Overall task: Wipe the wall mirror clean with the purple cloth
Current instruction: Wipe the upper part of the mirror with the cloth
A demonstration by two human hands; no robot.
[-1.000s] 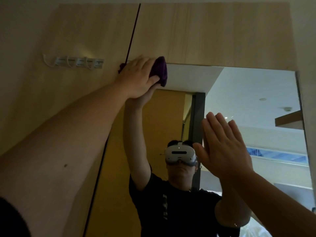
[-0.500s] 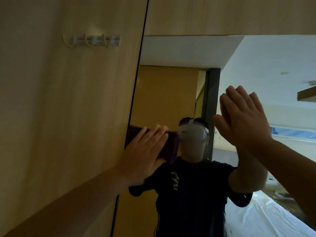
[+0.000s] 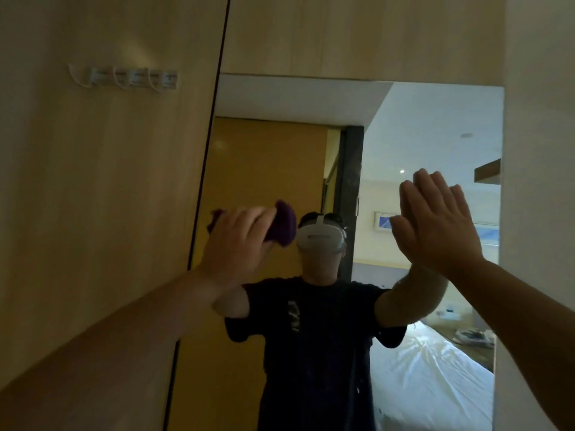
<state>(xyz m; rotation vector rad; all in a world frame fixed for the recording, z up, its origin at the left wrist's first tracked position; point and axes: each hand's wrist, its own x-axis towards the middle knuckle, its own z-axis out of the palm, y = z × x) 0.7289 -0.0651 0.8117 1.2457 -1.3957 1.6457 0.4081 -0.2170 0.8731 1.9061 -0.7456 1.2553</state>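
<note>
Left hand [image 3: 239, 241] rose with purple cloth [image 3: 281, 227] | cloth half-hidden, blurred

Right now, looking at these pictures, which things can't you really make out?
- Purple cloth, head view: mostly covered by the left hand, so its full shape and size stay hidden.
- Mirror: the bottom is cut off by the frame edge; any smudges on the glass are too faint in the dim light.
- Right hand: flat with straight fingers, but contact with the glass cannot be told.
- Hook rack: its labels are too small to read.
</note>
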